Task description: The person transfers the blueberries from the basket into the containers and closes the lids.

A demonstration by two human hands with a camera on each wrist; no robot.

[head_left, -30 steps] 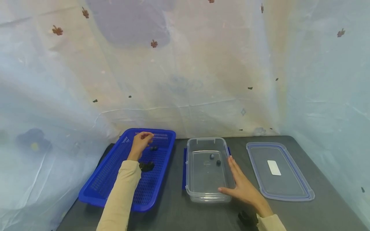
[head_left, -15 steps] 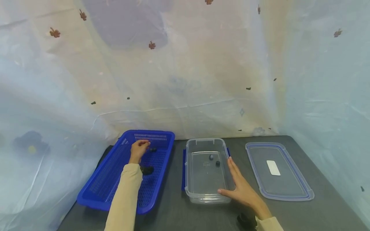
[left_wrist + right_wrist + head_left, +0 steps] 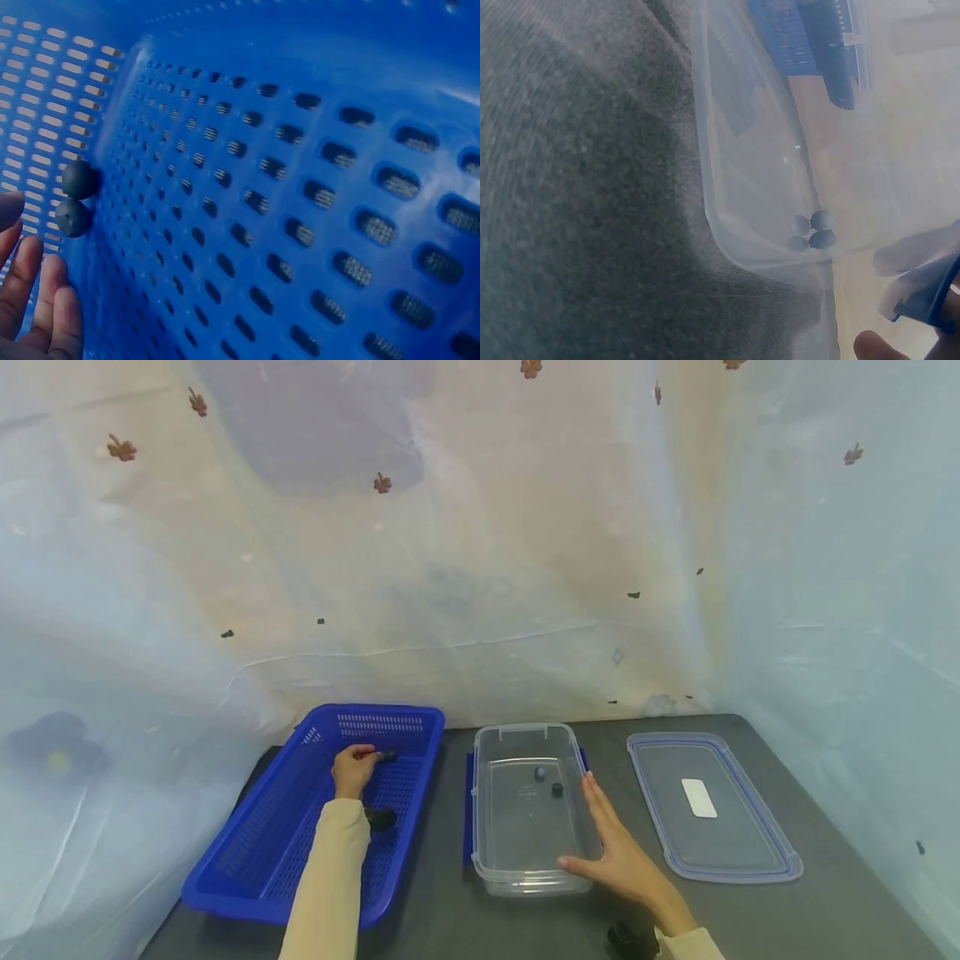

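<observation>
My left hand [image 3: 354,770] reaches into the blue basket [image 3: 197,893], fingers loosely bent. Close to its fingertips lie small dark round balls [image 3: 388,755] that look like blueberries. Two of them, one ball [image 3: 73,217] touching another ball [image 3: 80,179], show against the slotted wall in the left wrist view, a little apart from the fingers [image 3: 66,322]. My right hand [image 3: 626,864] rests, thumb and fingers spread, along the right side of a clear plastic box [image 3: 525,865]. Inside that box are a bluish ball [image 3: 540,773] and a darker ball [image 3: 557,790].
A clear lid [image 3: 738,837] with a blue seal and a white label lies on the dark table [image 3: 840,910] to the right. Blue clasps [image 3: 468,810] hang at the box's sides. A patterned curtain [image 3: 480,568] stands behind the table and at both sides.
My left hand has lowered deeper into the basket, its fingertips coming close to the dark balls. The right hand stays at the box, and the head view has shifted slightly.
</observation>
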